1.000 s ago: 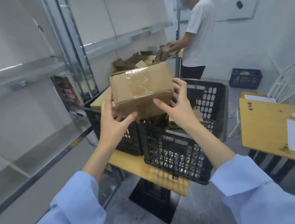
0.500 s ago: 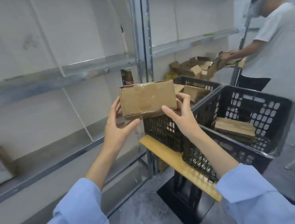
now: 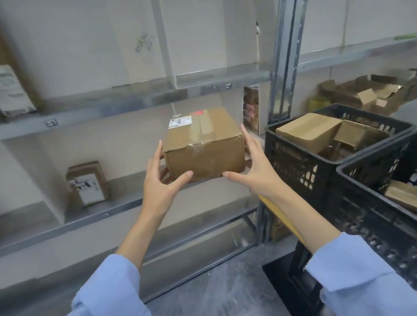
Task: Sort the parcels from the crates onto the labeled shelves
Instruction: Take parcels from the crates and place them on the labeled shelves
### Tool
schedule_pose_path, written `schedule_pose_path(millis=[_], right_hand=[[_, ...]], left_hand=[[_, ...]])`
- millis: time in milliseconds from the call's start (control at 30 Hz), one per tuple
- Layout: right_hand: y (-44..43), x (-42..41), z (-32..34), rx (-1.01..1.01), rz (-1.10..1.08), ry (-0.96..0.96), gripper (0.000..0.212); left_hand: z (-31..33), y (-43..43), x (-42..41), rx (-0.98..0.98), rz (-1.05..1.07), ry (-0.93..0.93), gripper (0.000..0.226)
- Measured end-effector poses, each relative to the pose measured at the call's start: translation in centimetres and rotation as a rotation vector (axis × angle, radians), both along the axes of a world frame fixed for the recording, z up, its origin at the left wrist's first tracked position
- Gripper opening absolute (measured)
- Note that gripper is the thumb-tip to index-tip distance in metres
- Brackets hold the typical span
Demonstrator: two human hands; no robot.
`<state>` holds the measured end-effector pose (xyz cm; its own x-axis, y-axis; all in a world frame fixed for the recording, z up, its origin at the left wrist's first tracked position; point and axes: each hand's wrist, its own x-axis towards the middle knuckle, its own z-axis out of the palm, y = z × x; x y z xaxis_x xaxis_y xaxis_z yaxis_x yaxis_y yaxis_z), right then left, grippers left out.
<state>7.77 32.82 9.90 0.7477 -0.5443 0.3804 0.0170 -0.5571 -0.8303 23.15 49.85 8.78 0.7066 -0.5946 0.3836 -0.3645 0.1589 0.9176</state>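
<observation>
Indoors, grey metal shelving (image 3: 129, 107), pale wall (image 3: 200, 28), black crates (image 3: 294, 163), held parcel (image 3: 204, 155)

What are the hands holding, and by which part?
A taped cardboard parcel, gripped by its two sides: left hand on the left side, right hand on the right, thumbs on its front.

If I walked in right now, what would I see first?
First you'd see the brown cardboard box in the middle, held between the left hand and the right hand in front of the metal shelves. Then you'd spot the black crates on the right with more parcels inside. A small labelled parcel leans at the back of the middle shelf on the left.
</observation>
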Motion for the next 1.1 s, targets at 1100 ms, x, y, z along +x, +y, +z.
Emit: schedule_pose_path(millis=[1100], right_hand=[[25.0, 15.9, -1.3, 0.13, 0.391, 0.1, 0.11]], left_hand=[[-1.0, 30.5, 9.8, -0.02, 0.334, 0.037, 0.083]])
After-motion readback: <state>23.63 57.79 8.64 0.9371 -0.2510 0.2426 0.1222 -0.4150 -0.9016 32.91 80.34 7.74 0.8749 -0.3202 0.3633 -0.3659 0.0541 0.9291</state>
